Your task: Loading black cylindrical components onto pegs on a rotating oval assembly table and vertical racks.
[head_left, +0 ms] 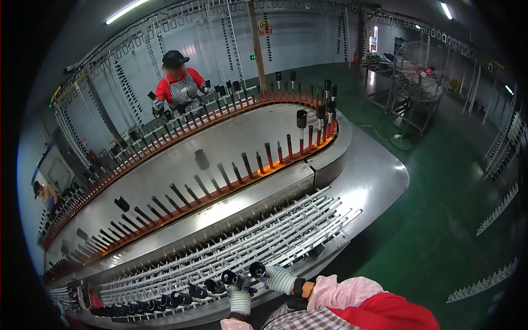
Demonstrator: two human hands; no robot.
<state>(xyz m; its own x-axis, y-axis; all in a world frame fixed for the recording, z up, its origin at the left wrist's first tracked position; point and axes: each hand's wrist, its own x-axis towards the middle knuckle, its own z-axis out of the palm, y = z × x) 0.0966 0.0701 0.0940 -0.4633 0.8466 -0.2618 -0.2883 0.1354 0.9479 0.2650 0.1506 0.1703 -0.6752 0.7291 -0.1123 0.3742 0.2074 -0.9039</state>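
My left hand (239, 297), in a striped knit glove, is closed at the near edge of the metal table. A black cup-shaped part (229, 277) sits at its fingertips, its open end facing up. Just to the right, my right hand (280, 279), gloved the same way, is closed around the side of a second black cup-shaped part (257, 269). Left of my hands, a row of similar black parts (180, 298) runs along the nearest rack. Pale metal racks with short pegs (231, 247) lie side by side just beyond my hands.
Beyond the racks, an oval conveyor (269, 168) carries upright spindles, a few topped with black parts. A person in a red top (184, 88) works on its far side. A large caged fan (421, 71) stands at the back right. More pegged racks (484, 280) are at the right.
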